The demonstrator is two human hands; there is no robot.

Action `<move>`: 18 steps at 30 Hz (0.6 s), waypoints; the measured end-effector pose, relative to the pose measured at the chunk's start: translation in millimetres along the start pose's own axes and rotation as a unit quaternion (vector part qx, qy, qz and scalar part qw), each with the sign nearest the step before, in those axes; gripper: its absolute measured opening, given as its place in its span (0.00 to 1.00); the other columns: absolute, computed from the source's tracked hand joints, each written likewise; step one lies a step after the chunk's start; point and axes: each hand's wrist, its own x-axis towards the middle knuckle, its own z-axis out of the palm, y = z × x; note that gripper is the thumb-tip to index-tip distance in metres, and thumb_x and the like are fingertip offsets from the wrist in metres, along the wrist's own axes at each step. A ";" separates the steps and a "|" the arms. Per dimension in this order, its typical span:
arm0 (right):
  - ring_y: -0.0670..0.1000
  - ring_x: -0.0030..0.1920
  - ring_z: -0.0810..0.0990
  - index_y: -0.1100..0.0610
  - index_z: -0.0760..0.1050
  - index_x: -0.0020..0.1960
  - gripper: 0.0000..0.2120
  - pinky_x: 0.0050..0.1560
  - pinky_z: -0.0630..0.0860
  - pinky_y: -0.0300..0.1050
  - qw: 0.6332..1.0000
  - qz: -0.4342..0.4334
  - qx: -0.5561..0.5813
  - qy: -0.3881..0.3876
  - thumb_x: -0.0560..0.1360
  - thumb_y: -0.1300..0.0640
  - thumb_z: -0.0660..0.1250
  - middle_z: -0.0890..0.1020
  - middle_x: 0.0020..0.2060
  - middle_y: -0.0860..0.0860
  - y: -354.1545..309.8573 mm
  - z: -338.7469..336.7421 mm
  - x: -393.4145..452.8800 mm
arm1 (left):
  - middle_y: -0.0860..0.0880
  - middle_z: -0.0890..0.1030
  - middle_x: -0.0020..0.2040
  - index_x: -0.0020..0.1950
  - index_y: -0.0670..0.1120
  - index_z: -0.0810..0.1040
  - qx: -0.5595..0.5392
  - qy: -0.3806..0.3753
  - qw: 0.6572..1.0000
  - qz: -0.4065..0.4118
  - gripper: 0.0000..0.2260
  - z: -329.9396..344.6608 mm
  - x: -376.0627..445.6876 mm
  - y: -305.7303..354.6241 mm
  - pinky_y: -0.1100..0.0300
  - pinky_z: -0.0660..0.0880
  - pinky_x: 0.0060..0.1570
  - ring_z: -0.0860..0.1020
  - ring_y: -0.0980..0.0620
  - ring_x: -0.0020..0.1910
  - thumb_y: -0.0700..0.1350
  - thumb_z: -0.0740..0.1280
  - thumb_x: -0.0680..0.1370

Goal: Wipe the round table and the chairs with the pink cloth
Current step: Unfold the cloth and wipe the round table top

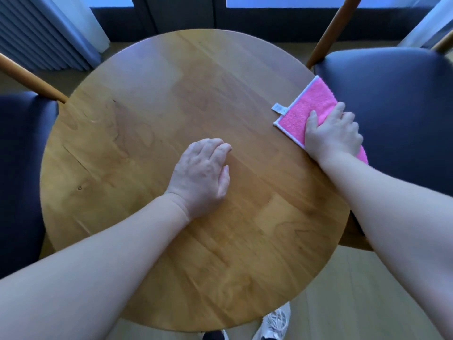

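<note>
Flanking one round table (147,123): two chairs (397,114), one pink cloth (308,111) (seemingly folded).

Dim bluish daylight from windows (318,1) ahead, soft focus, wide-angle edge distortion
</note>
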 end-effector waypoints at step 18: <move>0.65 0.63 0.72 0.66 0.53 0.76 0.34 0.60 0.69 0.56 0.997 0.032 0.075 0.005 0.81 0.41 0.49 0.69 0.68 0.64 48.7 2.5 -67.0 | 0.40 0.79 0.57 0.60 0.39 0.77 0.041 -0.014 0.999 -0.015 0.21 -4.0 -76.9 47.4 0.54 0.62 0.64 0.77 0.40 0.58 0.49 0.57 0.74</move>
